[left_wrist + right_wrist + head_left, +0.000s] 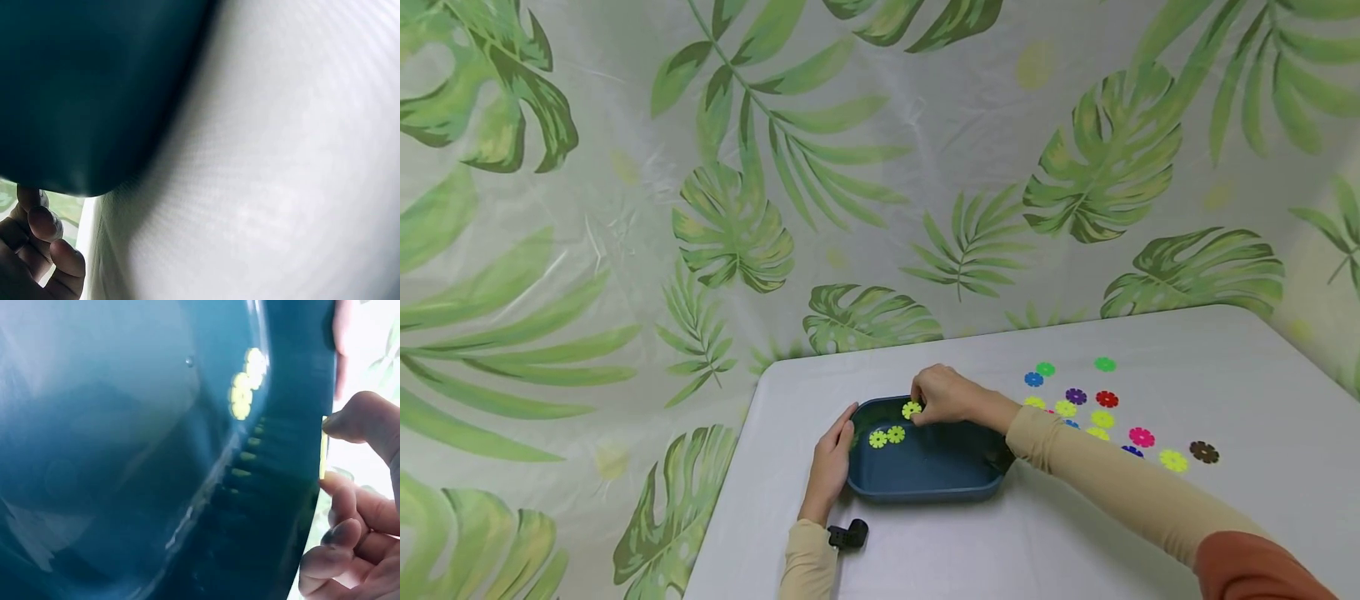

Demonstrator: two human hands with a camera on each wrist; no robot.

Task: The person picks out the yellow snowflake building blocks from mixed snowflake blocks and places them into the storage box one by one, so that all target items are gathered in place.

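Observation:
A dark blue rectangular plastic tub (917,492) with rounded corners sits on the table. My left hand (829,468) holds its left side, thumb at the rim and fingers along the outer wall; in the left wrist view the fingers (45,222) curl by the tub's edge. Over the tub's far left part my right hand (951,396) pinches a yellow notched disc (912,410) between thumb and finger. The right wrist view shows that disc (324,448) edge-on. Two more yellow notched discs (887,437) lie side by side in the tub.
Right of the tub, several notched discs are scattered on the white tabletop (1262,383), among them a red disc (1107,399), a brown disc (1204,452) and a pink disc (1142,437). My right forearm partly covers some. A leaf-patterned curtain (880,208) hangs behind.

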